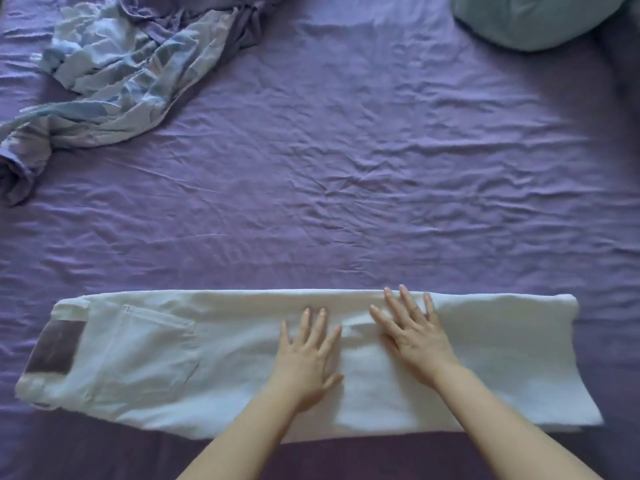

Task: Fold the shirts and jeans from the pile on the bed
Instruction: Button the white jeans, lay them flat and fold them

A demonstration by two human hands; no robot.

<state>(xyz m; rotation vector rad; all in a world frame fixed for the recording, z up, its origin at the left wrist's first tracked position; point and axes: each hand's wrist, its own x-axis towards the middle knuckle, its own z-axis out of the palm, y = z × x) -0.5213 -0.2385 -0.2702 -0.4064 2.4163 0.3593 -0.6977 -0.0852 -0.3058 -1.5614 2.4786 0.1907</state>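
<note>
Pale jeans (pixel 214 362) lie folded lengthwise across the purple bed (pixel 346 185) at six o'clock, waistband toward nine. Left hand (pixel 308 355) and right hand (pixel 412 334) press flat on them mid-leg, fingers straight and spread, gripping nothing. A crumpled shirt (pixel 114 77) lies at ten o'clock.

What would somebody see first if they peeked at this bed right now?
First, the white jeans lying flat across the near edge of the purple bed sheet, with the left hand and right hand pressing flat on their middle, fingers spread. Next, the crumpled blue patterned shirt at the far left, and a pale pillow in the far right corner.
</note>
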